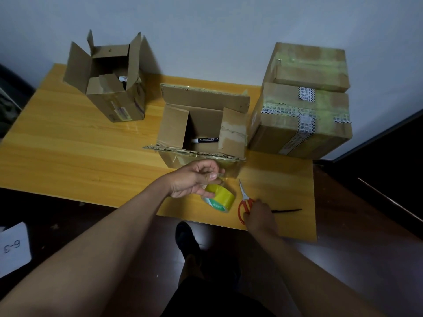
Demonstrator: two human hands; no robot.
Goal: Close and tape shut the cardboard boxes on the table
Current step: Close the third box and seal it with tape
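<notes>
The left hand (194, 178) pinched a clear tape strip pulled from the yellow roll (219, 197) at the table's (68, 161) six o'clock edge. The right hand (259, 215) curled around red scissors (245, 202). The open box (201, 131) sat at twelve o'clock from the roll, flaps up; the loose strip could fold onto itself.

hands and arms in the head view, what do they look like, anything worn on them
Both forearms are bare as far as the frame shows: no sleeves, gloves, watch or rings visible. The left hand shows a short, plain thumbnail. The right hand is seen from the back, also unadorned.
</notes>
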